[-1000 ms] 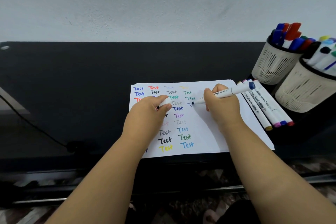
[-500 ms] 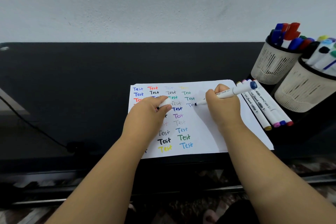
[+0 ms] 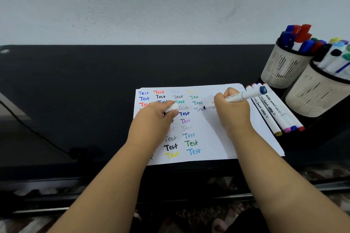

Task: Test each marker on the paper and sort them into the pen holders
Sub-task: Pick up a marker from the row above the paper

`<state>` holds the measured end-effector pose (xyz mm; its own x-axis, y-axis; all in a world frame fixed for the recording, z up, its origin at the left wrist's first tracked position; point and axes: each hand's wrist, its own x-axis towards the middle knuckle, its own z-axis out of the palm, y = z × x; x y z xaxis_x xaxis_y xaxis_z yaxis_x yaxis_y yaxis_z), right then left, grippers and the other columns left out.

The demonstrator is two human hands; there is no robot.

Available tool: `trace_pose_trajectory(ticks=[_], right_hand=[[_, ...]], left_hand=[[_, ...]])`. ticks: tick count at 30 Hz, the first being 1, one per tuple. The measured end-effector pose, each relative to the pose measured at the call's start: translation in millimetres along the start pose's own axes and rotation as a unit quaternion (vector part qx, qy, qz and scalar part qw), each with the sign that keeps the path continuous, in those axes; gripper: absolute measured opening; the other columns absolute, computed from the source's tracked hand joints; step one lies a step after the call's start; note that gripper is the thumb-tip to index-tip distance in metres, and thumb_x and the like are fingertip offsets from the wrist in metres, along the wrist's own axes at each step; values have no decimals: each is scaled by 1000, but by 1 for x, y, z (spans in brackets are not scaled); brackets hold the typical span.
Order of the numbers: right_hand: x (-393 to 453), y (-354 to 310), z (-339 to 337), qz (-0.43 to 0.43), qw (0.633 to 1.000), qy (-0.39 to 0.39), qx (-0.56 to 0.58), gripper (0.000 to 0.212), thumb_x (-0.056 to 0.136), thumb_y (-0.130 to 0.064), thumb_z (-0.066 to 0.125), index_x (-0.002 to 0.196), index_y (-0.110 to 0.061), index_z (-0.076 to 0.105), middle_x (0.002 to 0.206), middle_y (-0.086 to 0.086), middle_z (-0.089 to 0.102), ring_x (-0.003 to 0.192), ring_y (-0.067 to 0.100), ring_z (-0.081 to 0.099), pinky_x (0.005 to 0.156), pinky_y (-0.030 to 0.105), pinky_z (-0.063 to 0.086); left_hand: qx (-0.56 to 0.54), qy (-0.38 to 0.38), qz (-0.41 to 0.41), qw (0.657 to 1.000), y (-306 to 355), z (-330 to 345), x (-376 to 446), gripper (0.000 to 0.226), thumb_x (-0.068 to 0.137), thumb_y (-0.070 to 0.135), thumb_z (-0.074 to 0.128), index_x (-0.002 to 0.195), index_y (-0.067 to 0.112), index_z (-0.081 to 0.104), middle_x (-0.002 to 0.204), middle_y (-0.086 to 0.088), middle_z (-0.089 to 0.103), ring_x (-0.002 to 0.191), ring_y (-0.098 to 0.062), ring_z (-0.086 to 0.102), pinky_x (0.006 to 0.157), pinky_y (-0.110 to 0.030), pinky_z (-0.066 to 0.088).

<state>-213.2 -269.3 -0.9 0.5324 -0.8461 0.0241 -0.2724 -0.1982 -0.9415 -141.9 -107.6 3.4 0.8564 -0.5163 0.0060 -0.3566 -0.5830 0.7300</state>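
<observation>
I count two pen holders (image 3: 284,66) (image 3: 316,94), four loose markers (image 3: 274,113), one marker (image 3: 244,95) in hand, one paper (image 3: 217,142).

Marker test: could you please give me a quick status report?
Right hand grips marker, tip on paper, mid-word. Left hand holds its cap. Four markers wait beside pen holders. Nothing in the way.

I read "Test" written over and over in rows on the paper (image 3: 223,138), in blue, red, black, green, purple, grey and yellow ink; a few faint ones barely show. The loose markers (image 3: 272,111) to the right carry a script word that looks like "Smooth"; their smaller print is too blurred.
</observation>
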Motion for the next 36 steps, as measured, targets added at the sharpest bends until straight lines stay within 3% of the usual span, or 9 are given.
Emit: trace_pose_trajectory(ticks=[2, 7, 11, 15, 18, 25, 30, 34, 36], right_hand=[[0, -1, -1, 7, 1000, 1, 18, 36, 84, -6, 45, 62, -21, 21, 62, -4, 23, 43, 8, 21, 42, 21, 19], [2, -3, -4, 37, 996, 15, 80, 30, 81, -10, 47, 60, -20, 27, 59, 6, 34, 55, 17, 29, 50, 25, 24], [0, -13, -9, 37, 977, -54, 205, 34, 87, -7, 51, 59, -18, 35, 44, -4, 37, 43, 11, 29, 42, 21, 22], [-9, -20, -8, 33, 959, -131, 248, 33, 91, -6, 50, 60, -15, 41, 46, -2, 36, 42, 9, 28, 41, 20, 21], [-14, -22, -6, 30, 958, -154, 239, 34, 91, -6, 50, 59, -14, 40, 47, 0, 37, 44, 10, 28, 41, 19, 23], [-23, -28, -4, 23, 958, -203, 202, 36, 93, -10, 54, 60, -15, 42, 45, -5, 45, 41, 6, 36, 42, 17, 29], [-23, -32, -10, -15, 943, -271, 191, 21, 87, -11, 65, 71, -14, 51, 52, -1, 54, 44, 5, 44, 44, 16, 35], [-22, -33, -14, -28, 941, -281, 185, 14, 81, -7, 70, 74, -12, 58, 53, -5, 55, 44, 4, 43, 44, 16, 34], [-23, -33, -14, -25, 939, -288, 185, 13, 82, -8, 68, 75, -13, 58, 50, -8, 53, 44, 4, 40, 44, 17, 33]], left_hand=[[-4, -1, 0, 1000, 1, 0, 0, 38, 95, 37, 50, 133, 33, 51, 134, 11, 51, 120, -9, 47, 85, -20, 32], [-39, -1, -3, 999, 1, -3, -1, 36, 93, 36, 54, 129, 34, 54, 129, 14, 53, 112, -4, 47, 80, -18, 34], [-122, -34, -17, 992, 4, -4, -4, 31, 89, 35, 60, 120, 38, 60, 104, 28, 53, 91, 7, 48, 67, -3, 32], [-183, -80, -8, 980, 9, -7, -6, 21, 86, 30, 65, 89, 51, 64, 88, 29, 58, 77, 19, 51, 62, 5, 36], [-186, -79, 11, 979, 11, -8, -8, 38, 84, 26, 68, 61, 55, 61, 81, 25, 61, 70, 21, 51, 61, 3, 36], [-176, -96, 44, 979, 15, -11, -10, 32, 84, 28, 67, 81, 58, 58, 79, 20, 63, 77, 13, 51, 61, 3, 34], [-202, -74, 37, 976, 13, -15, -7, 29, 79, 31, 71, 90, 56, 59, 86, 13, 64, 93, -4, 59, 80, -12, 43], [-205, -56, 17, 977, 12, -15, -8, 28, 76, 34, 73, 97, 49, 63, 92, 9, 67, 88, -3, 62, 75, -11, 46], [-216, -54, 6, 975, 14, -17, -9, 21, 76, 32, 73, 87, 48, 65, 85, 9, 69, 75, 2, 61, 64, -6, 44]])
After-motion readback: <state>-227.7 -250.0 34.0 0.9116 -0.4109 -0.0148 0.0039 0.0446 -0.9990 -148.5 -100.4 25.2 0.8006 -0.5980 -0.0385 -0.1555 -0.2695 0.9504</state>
